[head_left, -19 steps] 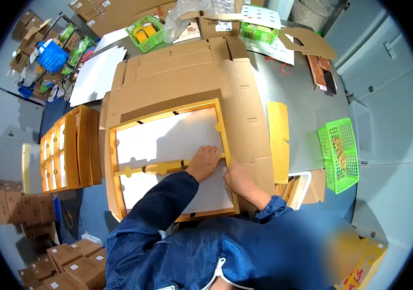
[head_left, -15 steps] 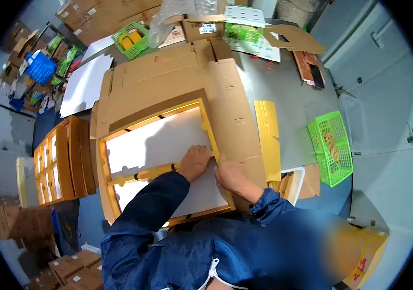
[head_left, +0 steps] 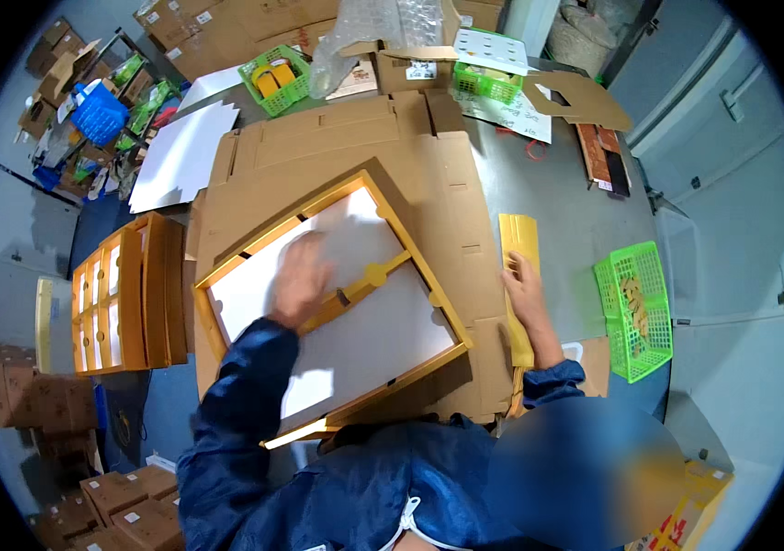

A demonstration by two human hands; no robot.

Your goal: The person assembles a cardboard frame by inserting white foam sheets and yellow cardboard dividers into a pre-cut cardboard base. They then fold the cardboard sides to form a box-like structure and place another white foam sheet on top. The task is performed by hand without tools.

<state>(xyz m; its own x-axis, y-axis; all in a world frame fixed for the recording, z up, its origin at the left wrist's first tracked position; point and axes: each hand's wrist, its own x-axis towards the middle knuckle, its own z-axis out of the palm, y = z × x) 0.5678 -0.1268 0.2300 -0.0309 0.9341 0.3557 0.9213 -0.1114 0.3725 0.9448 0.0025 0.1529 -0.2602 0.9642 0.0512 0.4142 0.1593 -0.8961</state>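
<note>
A yellow wooden frame (head_left: 447, 309) with white panels inside lies turned at an angle on flattened cardboard (head_left: 318, 147). A yellow notched divider strip (head_left: 376, 275) crosses the middle of the frame. Over the frame's left half, close to the divider, is my left hand (head_left: 300, 283), smeared by motion, so its fingers cannot be read. On the right, my right hand (head_left: 527, 292) has its fingers loosely stretched and apart at a long yellow strip (head_left: 518, 237) that lies along the cardboard's right edge. The ends of more strips show below it, partly hidden by my forearm.
To the right stands a green basket (head_left: 635, 312) with small wooden pieces. Stacked yellow wooden frames (head_left: 125, 298) stand at the left. White sheets (head_left: 182, 151), a green basket with yellow tape rolls (head_left: 274, 81) and a cardboard box (head_left: 415, 69) are at the back.
My right hand has left the frame's right rail and moved right to the yellow strip. My left hand has shifted left. The frame has turned on the cardboard.
</note>
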